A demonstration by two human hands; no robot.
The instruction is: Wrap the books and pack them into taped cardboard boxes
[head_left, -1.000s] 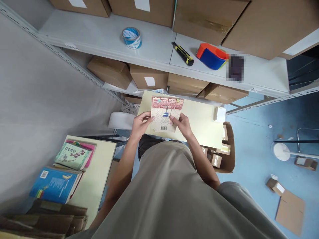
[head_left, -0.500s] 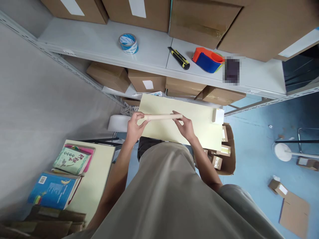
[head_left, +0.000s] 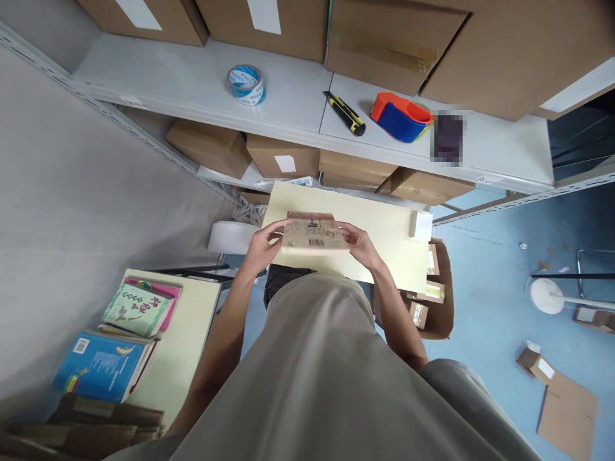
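Note:
Between my two hands is a book with a beige printed cover, a barcode near its lower edge and a reddish band along the far side. My left hand grips its left edge, and my right hand grips the right edge. The book is held over the pale yellow table, tilted so its cover faces up toward me. Some fingers of both hands are hidden behind or beneath it. On the table's right end stands a small white box.
A grey shelf beyond the table carries a tape roll, a utility knife, an orange-and-blue tape dispenser and cartons. Books are stacked on a side table at left. An open carton stands at right.
The book has turned from edge-on, showing only its pale narrow side, to showing its printed cover. Both hands have rotated with it, keeping hold of its two ends.

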